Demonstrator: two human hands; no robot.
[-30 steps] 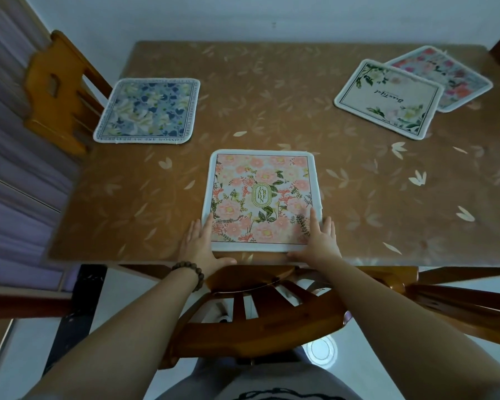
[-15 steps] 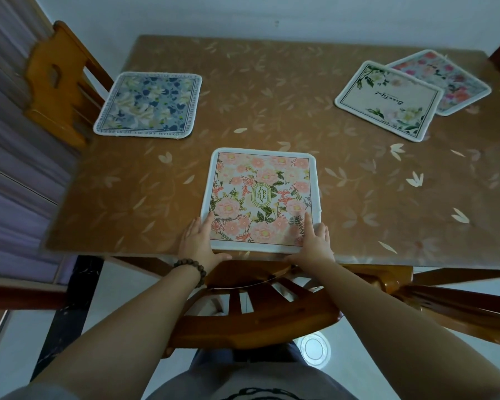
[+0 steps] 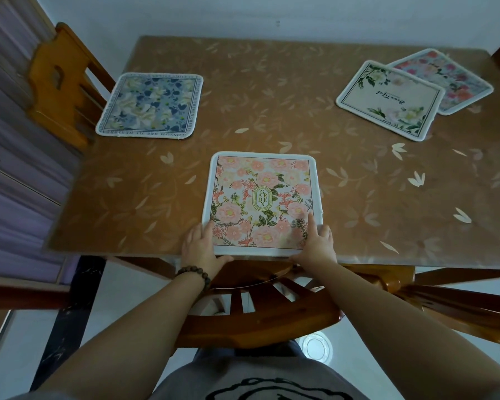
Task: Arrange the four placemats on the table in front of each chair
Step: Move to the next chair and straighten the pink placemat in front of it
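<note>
Head view is being filled mostly by a brown rectangular table with a pale leaf pattern [image 3: 272, 90], spreading across the upper and middle frame. Two orange-brown wooden chairs are being shown: one [image 3: 61, 90] at the upper left beside the table's left edge, another [image 3: 257, 316] at the lower centre, tucked under the near edge. Four square placemats are lying on the table. A pink floral placemat with a white border and a green "GARDEN" oval [image 3: 261, 202] is being held at the centre of the frame, its near edge at the table's near edge, in front of the lower chair. A blue and white floral placemat [image 3: 150, 105] is lying at the upper left, beside the left chair. At the upper right, a cream placemat with green leaf corners [image 3: 390, 99] is overlapping a red and pink floral placemat [image 3: 456, 79]. The left hand [image 3: 199, 246] is being pressed on the pink mat's near left corner, fingers spread flat, thumb at the mat's near edge. The right hand [image 3: 315, 243] is being laid likewise on the near right corner. A dark beaded bracelet [image 3: 195, 274] is being worn on the left wrist.
</note>
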